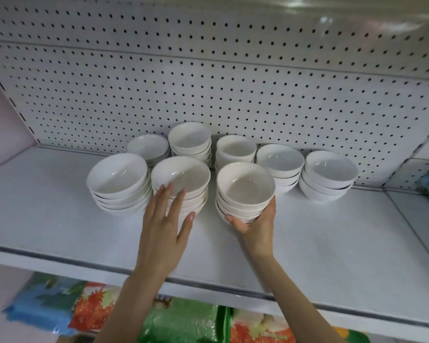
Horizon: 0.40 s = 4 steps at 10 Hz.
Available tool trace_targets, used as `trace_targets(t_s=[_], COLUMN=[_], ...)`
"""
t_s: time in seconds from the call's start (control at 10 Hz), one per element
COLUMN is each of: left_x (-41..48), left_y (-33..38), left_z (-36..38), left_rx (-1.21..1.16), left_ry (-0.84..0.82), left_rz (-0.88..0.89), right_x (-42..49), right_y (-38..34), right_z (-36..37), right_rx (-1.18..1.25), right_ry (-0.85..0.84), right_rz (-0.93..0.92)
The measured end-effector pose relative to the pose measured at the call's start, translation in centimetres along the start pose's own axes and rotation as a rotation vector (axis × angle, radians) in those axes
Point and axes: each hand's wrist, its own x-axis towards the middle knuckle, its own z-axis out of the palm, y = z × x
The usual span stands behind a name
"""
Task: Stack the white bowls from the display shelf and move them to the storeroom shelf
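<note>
Several stacks of white bowls stand on a white shelf (60,226). My left hand (166,219) lies with straight fingers against the front of the middle stack (181,177). My right hand (255,224) cups the base of the front right stack (245,186), thumb at its left and fingers curled round its right side. Another stack (118,179) stands at the front left. Behind are more stacks (190,138), (235,149), (280,162), and one (330,172) at the far right. A low stack (148,147) sits at the back left.
A white pegboard (208,95) backs the shelf. The shelf's front edge (208,283) runs below my forearms. Colourful packed goods (178,320) lie on the level beneath. A side panel (3,125) closes the left end. Another shelf bay (426,179) adjoins on the right.
</note>
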Motion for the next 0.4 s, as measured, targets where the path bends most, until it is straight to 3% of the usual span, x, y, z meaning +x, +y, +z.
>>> trace_targets(t_s=[0.3, 0.4], left_x=[-0.8, -0.4], left_y=[0.0, 0.0], left_z=[0.6, -0.4], left_rx=[0.025, 0.029], left_ry=[0.018, 0.022], left_rz=[0.054, 0.077], right_x=[-0.6, -0.8], right_y=[-0.5, -0.3], right_z=[1.4, 0.1], right_rx=[0.005, -0.030], right_ry=[0.052, -0.029], right_rz=[0.053, 0.061])
